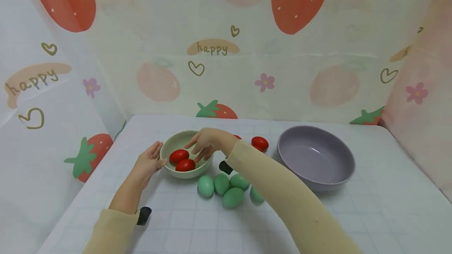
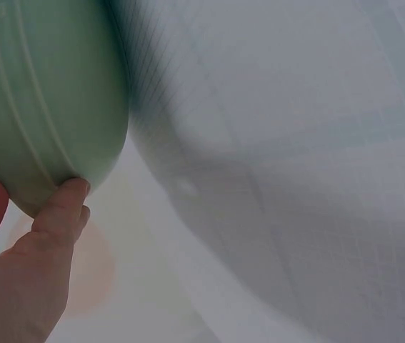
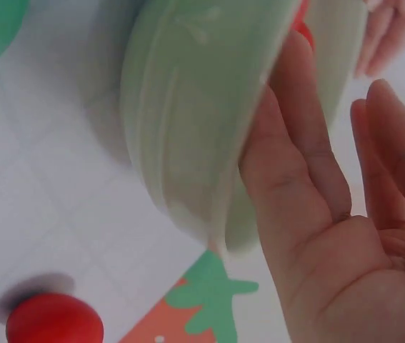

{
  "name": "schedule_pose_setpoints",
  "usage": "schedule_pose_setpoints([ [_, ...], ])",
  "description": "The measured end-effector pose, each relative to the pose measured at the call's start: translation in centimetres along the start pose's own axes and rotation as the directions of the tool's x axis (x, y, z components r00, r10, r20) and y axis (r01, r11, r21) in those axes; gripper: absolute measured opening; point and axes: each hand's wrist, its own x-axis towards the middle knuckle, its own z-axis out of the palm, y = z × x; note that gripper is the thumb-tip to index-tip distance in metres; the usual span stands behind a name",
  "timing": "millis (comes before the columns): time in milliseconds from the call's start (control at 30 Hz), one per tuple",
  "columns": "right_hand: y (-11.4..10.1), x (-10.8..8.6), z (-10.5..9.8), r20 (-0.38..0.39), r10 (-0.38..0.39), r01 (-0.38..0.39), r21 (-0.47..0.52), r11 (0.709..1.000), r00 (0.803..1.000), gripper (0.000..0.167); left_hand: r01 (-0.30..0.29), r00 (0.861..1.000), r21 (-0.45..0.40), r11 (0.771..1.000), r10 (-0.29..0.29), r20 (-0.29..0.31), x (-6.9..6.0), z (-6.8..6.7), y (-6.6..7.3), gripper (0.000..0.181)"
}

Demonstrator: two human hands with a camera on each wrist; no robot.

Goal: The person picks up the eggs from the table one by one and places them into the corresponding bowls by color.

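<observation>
A pale green bowl stands on the left part of the table with two red eggs inside. My left hand touches the bowl's outer left wall with extended fingers, as the left wrist view also shows. Over the bowl's right rim comes my right hand, its loosely bent, spread fingers reaching down inside. No egg lies between those fingers; in the right wrist view a fingertip overlaps some red, and contact there is unclear. Several green eggs lie in front of the bowl, one partly covered by my right sleeve.
At the right stands a larger purple-grey bowl. Between the two bowls lie more red eggs, some partly hidden behind my right arm. A strawberry-printed cloth closes off the back and sides of the white table.
</observation>
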Motion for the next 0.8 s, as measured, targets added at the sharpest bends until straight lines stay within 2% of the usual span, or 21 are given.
schedule_pose_setpoints([
  [133,0.8,-1.4,-1.1,-0.02,-0.044,0.045,0.047,0.998,0.999,0.038,0.006,1.0,0.003,1.0,-0.006,0.014,0.0,0.3,-0.3,0.078],
  [267,1.5,-2.6,-2.4,-0.071,-0.072,0.077,0.073,0.994,0.995,0.038,0.005,1.0,0.01,1.0,-0.005,0.031,-0.1,0.5,-0.4,0.078],
  [367,1.6,-3.2,-3.4,-0.12,-0.101,0.109,0.059,0.992,0.988,0.039,-0.01,1.0,0.024,1.0,0.009,0.027,-0.1,0.3,-0.1,0.077],
  [533,1.7,-3.7,-4.5,-0.183,-0.103,0.119,0.08,0.99,0.978,0.037,0.003,1.0,0.054,0.999,-0.004,0.009,-0.2,-0.1,0.3,0.078],
  [700,2.5,-3.9,-5.7,-0.257,-0.133,0.171,0.133,0.976,0.957,0.035,0.004,1.0,0.053,0.999,-0.004,0.005,-0.2,-0.1,0.4,0.078],
  [800,3.2,-4.0,-6.5,-0.307,-0.12,0.178,0.166,0.97,0.944,0.035,-0.001,1.0,0.052,0.999,0.0,0.012,-0.2,0.1,0.4,0.077],
])
